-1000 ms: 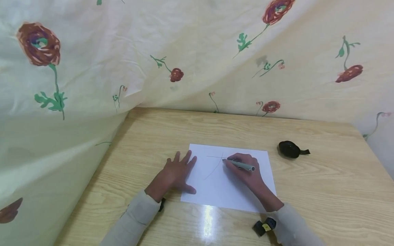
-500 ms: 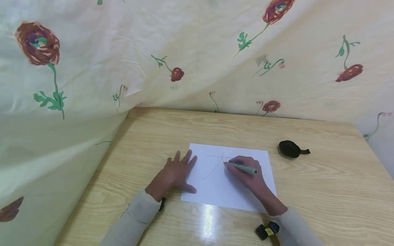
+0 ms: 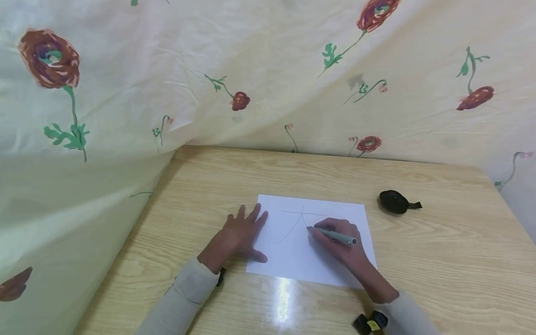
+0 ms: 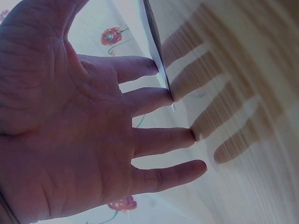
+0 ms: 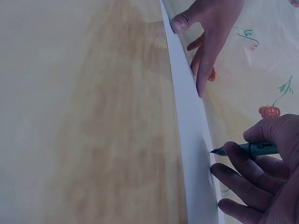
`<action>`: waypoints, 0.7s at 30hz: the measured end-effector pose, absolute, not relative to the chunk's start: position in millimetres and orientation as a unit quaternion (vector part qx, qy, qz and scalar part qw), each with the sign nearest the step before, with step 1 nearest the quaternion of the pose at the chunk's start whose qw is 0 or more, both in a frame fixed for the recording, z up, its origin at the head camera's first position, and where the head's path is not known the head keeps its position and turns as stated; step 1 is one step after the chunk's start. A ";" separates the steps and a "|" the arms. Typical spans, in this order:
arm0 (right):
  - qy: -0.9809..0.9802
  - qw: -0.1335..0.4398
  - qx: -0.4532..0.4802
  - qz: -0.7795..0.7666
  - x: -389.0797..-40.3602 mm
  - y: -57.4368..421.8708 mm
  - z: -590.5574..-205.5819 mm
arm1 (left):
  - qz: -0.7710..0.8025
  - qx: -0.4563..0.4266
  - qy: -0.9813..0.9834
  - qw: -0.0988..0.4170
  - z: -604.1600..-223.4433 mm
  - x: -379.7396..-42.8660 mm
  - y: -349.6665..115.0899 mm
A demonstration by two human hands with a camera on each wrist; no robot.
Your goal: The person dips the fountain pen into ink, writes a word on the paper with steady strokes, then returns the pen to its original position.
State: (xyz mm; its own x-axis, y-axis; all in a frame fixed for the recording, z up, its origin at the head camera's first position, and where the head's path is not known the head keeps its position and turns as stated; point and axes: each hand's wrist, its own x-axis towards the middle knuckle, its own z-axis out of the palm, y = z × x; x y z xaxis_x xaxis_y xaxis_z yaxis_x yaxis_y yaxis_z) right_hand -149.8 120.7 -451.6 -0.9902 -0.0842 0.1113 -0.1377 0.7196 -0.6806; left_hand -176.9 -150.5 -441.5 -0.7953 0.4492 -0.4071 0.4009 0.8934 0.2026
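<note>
A white sheet of paper (image 3: 284, 265) lies on the wooden table, bearing a thin horizontal line crossed near its middle, with two lines spreading downward from the crossing. My right hand (image 3: 345, 237) pinches a grey-green pen (image 3: 337, 236), its tip on the paper at the lower end of the right-hand line. In the right wrist view the pen (image 5: 259, 149) sits between thumb and fingers, dark tip at the sheet. My left hand (image 3: 242, 235) rests spread on the sheet's left edge. The left wrist view shows its palm and straight fingers (image 4: 159, 140), two of the tips at the paper edge.
A small black pan-shaped object (image 3: 393, 202) with a short handle lies right of the paper. A cream cloth with red flowers (image 3: 268, 83) hangs behind and to the left of the table (image 3: 217, 172). Light glares off the table in front of the sheet.
My right hand has moved down and slightly right with the pen, and a second slanting line has grown from the crossing. The left hand stays in place.
</note>
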 end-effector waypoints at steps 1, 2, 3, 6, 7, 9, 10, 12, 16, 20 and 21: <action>-0.926 0.036 0.060 0.371 -149.0 120.9 -451.0 | 0.053 0.224 0.946 0.227 -441.5 -176.8 -150.6; -0.926 0.035 0.060 0.370 -148.2 121.2 -450.5 | 0.053 0.224 0.946 0.227 -441.6 -176.7 -150.8; -0.926 0.035 0.061 0.370 -147.2 121.4 -450.0 | 0.054 0.224 0.946 0.227 -441.7 -176.5 -151.0; -0.927 0.033 0.061 0.369 -144.1 122.7 -449.4 | 0.055 0.227 0.945 0.227 -441.6 -176.1 -151.6; -0.927 0.032 0.060 0.369 -143.2 123.2 -449.4 | 0.056 0.228 0.945 0.227 -441.4 -176.0 -151.6; -0.927 0.031 0.059 0.369 -140.9 124.7 -449.5 | 0.058 0.228 0.945 0.229 -441.3 -175.8 -151.6; -0.927 0.030 0.058 0.369 -139.9 125.3 -449.7 | 0.059 0.227 0.944 0.230 -441.0 -175.7 -151.6; -0.929 0.032 0.058 0.364 -137.6 126.4 -450.4 | 0.061 0.225 0.944 0.232 -440.6 -175.3 -151.4; -0.932 0.034 0.055 0.358 -132.3 128.6 -451.1 | 0.061 0.222 0.944 0.235 -440.9 -175.0 -151.5; -0.931 0.033 0.048 0.360 -127.5 129.9 -449.5 | 0.059 0.222 0.945 0.233 -442.1 -175.4 -151.6; -0.931 0.034 0.047 0.359 -126.5 130.3 -449.0 | 0.058 0.221 0.945 0.233 -442.3 -175.5 -151.6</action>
State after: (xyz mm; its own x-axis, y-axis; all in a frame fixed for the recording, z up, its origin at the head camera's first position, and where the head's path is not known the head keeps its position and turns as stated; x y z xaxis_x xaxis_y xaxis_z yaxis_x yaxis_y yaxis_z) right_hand -126.5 130.3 -449.0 -0.9933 -0.0628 0.0975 -0.1120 0.7374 -0.6662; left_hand -175.5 -151.6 -442.3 -0.7934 0.4454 -0.4148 0.3913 0.8953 0.2129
